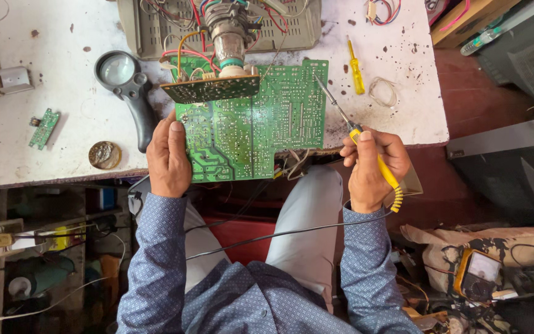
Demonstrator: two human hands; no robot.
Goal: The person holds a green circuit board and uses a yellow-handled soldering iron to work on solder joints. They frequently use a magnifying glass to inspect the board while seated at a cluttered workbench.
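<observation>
Between hands: circuit board (261, 124), left hand (168, 158) gripping edge.

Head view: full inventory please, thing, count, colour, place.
Green printed circuit board: 1, solder side up, bench front edge.
Small dark neck board: 1, wired, above it.
Black-handled magnifying glass: 1, left of board.
Small green board scrap: 1, far left.
Round brown tin: 1, bench front left.
Yellow screwdriver: 1, right of board.
Yellow-handled soldering iron: 1, tip over board.
Yellow multimeter: 1, lower right.
White stained bench: 1.
Left hand: grip on board's left edge.
Right hand: grip on iron.
</observation>
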